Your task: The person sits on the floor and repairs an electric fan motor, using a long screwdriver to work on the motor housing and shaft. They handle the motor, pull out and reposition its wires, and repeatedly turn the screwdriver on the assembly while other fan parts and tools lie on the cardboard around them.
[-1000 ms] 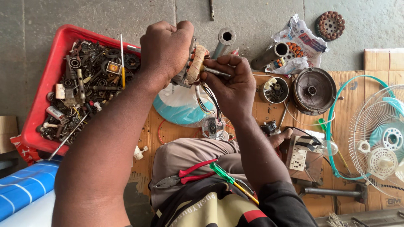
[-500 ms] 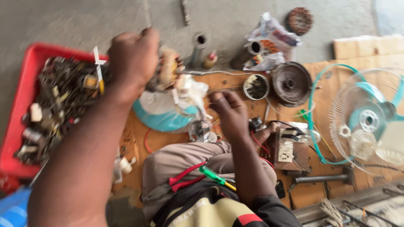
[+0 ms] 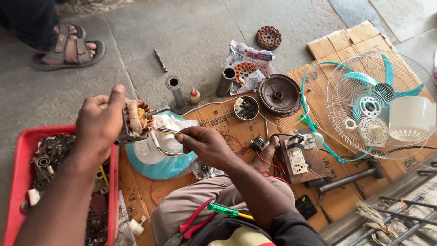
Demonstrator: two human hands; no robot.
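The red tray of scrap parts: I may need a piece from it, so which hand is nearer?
Left. The left hand holds the motor stator just above the red tray; the right hand pinches wires farther away.

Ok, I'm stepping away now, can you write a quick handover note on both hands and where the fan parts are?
Left hand: grip closed around the fan motor stator, held up above the teal motor housing.
Right hand: fingers pinching the coloured wires coming off the stator.
Around: red tray of small metal parts at left; fan guard with teal blades at right; round dark motor cover on the cardboard; red pliers and green screwdriver on the lap.
Done: motor is out of the fan and opened.
Left: stator is loose in hand, fan lies in pieces.
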